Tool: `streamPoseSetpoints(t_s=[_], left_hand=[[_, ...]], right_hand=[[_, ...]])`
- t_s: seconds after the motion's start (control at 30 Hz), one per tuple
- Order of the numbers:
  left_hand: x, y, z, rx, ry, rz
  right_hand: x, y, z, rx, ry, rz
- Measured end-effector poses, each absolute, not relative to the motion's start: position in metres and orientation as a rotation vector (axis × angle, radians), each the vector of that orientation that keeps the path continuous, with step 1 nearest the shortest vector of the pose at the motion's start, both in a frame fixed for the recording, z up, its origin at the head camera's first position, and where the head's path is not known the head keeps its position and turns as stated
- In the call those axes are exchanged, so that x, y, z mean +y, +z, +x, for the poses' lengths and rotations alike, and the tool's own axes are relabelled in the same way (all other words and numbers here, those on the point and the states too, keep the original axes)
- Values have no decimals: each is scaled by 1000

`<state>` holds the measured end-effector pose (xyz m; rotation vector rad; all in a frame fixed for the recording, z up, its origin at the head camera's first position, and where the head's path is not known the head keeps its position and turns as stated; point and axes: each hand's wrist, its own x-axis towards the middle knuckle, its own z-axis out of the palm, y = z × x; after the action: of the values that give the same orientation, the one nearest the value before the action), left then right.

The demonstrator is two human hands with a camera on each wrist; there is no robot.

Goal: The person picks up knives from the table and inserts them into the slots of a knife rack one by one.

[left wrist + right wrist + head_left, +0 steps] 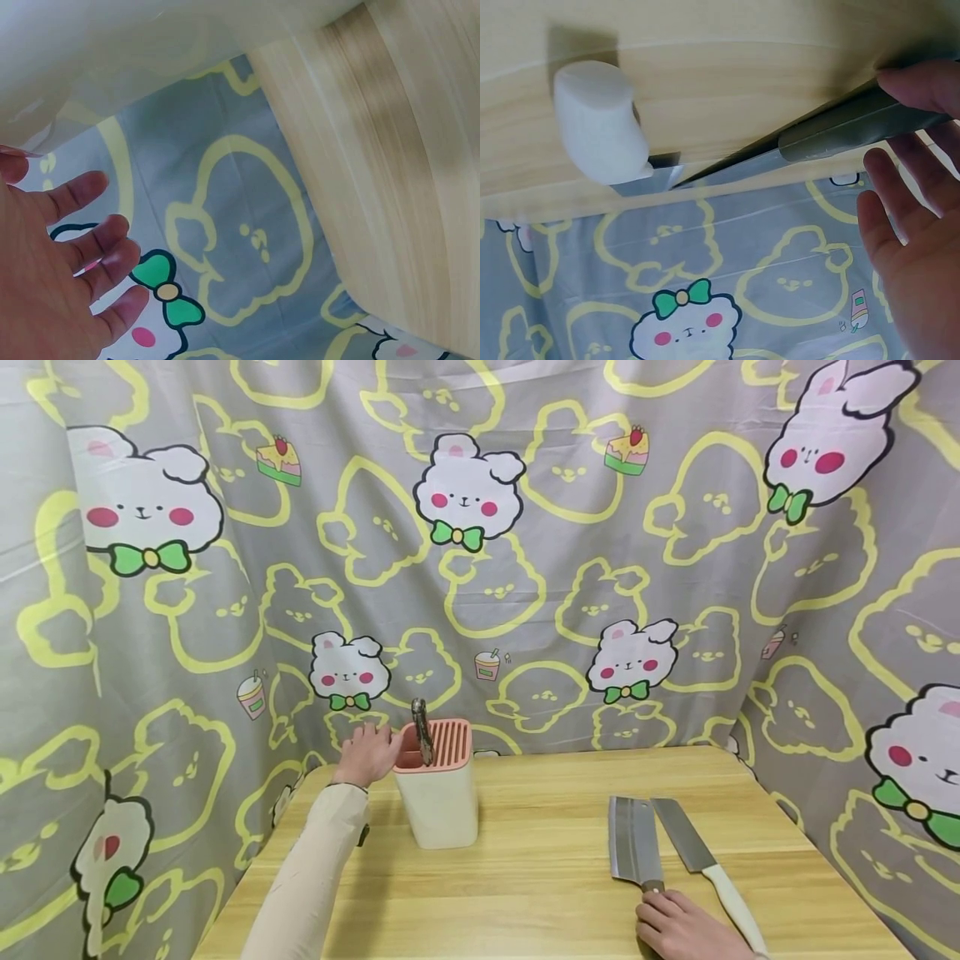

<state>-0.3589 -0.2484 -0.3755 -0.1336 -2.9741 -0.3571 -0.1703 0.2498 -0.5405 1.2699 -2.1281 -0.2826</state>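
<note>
An off-white knife holder with a pink slotted top stands upright at the left of the table. A dark, mottled handle sticks up out of it. At the holder's left rim is my left hand, its thumb against the holder and its other fingers loosely spread in the left wrist view. My right hand holds the dark handle of a cleaver between thumb and fingers, the blade pointing away from me. Beside it, to the right, lies a second kitchen knife with a white handle.
The wooden table carries the holder on the left and both knives on the right. A grey curtain printed with rabbits and yellow outlines hangs behind the table and along both sides.
</note>
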Motion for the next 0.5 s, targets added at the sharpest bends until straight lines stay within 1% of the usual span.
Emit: streamPoseSetpoints(t_s=[0.5], left_hand=[[-249,-377,-360,-2973,-350,-121]], right_hand=[[236,-534,-178,-2068,-250,1325]])
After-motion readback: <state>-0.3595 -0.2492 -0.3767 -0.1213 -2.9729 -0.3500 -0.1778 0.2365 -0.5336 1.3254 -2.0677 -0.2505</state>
